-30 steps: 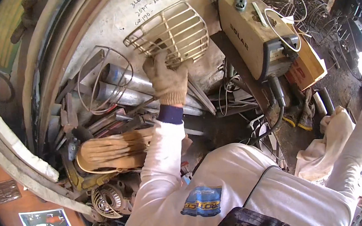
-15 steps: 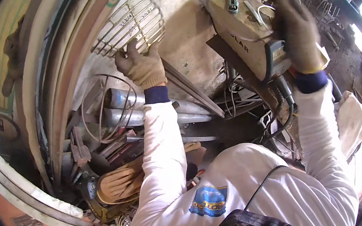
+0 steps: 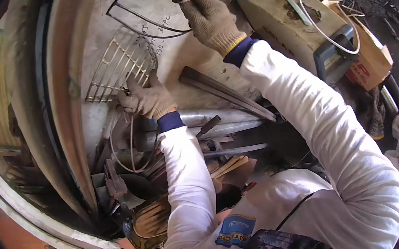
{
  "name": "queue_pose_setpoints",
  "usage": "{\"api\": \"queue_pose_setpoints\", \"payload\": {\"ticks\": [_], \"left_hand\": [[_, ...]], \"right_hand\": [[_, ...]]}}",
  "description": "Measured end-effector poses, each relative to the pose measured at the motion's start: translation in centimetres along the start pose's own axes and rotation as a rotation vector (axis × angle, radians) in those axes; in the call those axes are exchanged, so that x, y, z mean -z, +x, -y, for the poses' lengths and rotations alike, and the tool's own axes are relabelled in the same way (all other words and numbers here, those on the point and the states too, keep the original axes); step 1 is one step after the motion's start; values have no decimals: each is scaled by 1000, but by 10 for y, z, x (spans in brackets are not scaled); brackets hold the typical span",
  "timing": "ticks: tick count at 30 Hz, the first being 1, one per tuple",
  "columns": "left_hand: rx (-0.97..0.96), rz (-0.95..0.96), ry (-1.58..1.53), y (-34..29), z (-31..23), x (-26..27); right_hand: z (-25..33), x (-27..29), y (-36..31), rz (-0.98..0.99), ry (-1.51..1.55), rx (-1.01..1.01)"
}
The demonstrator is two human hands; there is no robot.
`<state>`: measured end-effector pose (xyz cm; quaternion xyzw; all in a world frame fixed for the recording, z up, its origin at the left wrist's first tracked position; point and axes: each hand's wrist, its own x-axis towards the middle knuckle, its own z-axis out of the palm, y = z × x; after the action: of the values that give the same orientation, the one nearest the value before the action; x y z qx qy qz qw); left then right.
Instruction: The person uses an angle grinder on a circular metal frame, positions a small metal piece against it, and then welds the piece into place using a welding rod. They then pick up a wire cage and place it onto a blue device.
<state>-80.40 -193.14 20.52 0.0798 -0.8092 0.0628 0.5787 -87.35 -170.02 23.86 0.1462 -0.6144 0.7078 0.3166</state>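
Observation:
My left hand (image 3: pixel 149 101), in a knitted work glove, has its fingers curled at the lower edge of a pale metal wire grille (image 3: pixel 110 68). The grille stands tilted against a pale surface with handwriting on it. Higher up and to the right, my gloved right hand (image 3: pixel 211 21) is closed on a thin dark rod. That rod looks to be part of a bent metal rod frame (image 3: pixel 139 20), which reaches left above the grille and runs past the upper edge of the view. My right fingertips are partly hidden by the glove's back.
Right of my hand stands a worn beige box-shaped machine (image 3: pixel 291 18) with a white cable (image 3: pixel 333 41) looped over it. A cardboard box (image 3: pixel 369 66) sits beside it. Long steel bars (image 3: pixel 225 94) and pipes (image 3: pixel 203 117) lie below. Tall curved boards (image 3: pixel 68 91) rise at left.
My right hand has moved left from over the machine and now grips the rod frame. My left hand stays at the grille. The whole view has shifted.

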Motion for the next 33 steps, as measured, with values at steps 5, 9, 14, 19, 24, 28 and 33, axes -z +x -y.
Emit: {"api": "queue_pose_setpoints", "payload": {"ticks": [5,9,14,19,24,28,33], "left_hand": [[148,115,66,-5,-11,-5],[137,79,53,-5,-11,-6],[211,55,58,1,-18,-9],[110,-27,93,-9,-4,-26],[149,-14,73,-10,-8,-24],[13,58,198,-10,-3,-25],[95,118,99,-12,-11,-10]], "right_hand": [[-46,-21,4,2,5,80],[-70,-33,2,-96,-98,94],[-83,-31,-8,-74,21,102],[-91,-33,-6,-36,-113,118],[-86,-40,-10,-160,-572,170],[-90,-42,-8,-255,-390,251],[-84,-28,-3,-189,-469,390]]}}
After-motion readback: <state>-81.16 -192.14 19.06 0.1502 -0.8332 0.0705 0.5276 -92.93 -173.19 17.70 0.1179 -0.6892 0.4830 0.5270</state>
